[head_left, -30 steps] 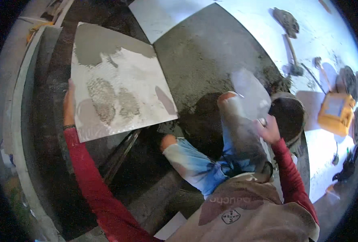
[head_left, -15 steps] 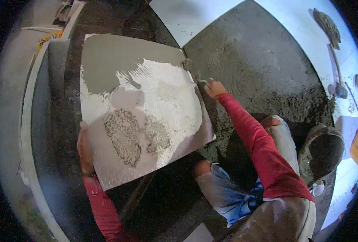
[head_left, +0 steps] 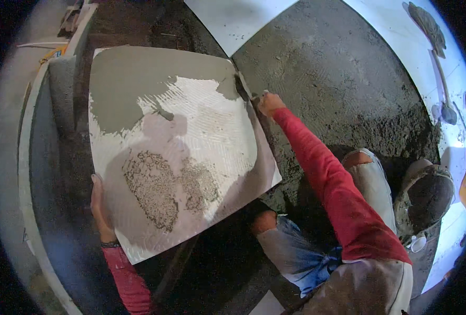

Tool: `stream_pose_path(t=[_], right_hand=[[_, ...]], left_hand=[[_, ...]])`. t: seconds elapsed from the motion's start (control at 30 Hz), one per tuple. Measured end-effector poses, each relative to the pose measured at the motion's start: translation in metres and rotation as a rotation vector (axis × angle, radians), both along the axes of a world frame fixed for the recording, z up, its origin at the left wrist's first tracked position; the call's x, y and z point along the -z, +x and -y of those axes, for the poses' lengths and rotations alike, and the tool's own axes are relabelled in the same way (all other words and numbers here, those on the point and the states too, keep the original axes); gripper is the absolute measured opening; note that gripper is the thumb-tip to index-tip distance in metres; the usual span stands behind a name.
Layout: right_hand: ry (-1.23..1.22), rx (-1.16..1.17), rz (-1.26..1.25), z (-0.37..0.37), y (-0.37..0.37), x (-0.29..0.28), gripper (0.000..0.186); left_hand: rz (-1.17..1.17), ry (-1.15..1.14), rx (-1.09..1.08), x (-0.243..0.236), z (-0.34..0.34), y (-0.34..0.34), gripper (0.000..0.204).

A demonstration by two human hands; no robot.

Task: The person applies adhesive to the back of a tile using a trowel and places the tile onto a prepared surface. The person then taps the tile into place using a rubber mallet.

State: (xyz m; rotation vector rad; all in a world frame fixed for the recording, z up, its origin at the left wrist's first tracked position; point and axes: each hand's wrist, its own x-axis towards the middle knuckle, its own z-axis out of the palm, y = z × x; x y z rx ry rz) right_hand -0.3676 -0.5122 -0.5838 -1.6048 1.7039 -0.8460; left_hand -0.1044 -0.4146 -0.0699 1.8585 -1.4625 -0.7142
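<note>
A large square tile (head_left: 228, 136) lies tilted in front of me, its back side up. Smooth grey mortar (head_left: 133, 79) coats its far part, and the nearer part is bare white with two rough mortar-marked patches. My left hand (head_left: 101, 207) holds the tile's left edge near the close corner, thumb along the rim and the other fingers hidden beneath. At the far right edge, my right hand (head_left: 271, 105) is closed round the handle of a trowel (head_left: 242, 85), whose blade is seen nearly edge-on against the tile's rim.
Grey mortar bed (head_left: 327, 79) spreads right of the tile, bordered by laid white tiles (head_left: 233, 21). A mortar-caked bucket (head_left: 427, 197) stands by my right knee. A long-handled tool (head_left: 443, 89) lies at the far right. A low wall (head_left: 30, 157) runs along the left.
The trowel has moved to the tile's far right edge and turned more edge-on. More mortar sits near that corner. The view has shifted slightly, and my left hand still holds the tile.
</note>
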Motion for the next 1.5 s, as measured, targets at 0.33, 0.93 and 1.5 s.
stream_pose_path(t=[0.33,0.93,1.5], right_hand=[[0.263,-0.181,0.764,-0.033,-0.016,-0.089,0.046],[0.254,0.075,0.422,0.007,-0.011,-0.015,0.038],[-0.185,-0.106,0.275,-0.034,0.061,-0.183,0.023]], left_hand=[[0.046,-0.035,-0.005,0.005,-0.013,0.011,0.062],[0.275,-0.087,-0.013,0.01,-0.003,-0.006,0.063],[0.211,-0.07,0.018,0.014,-0.005,-0.003,0.066]])
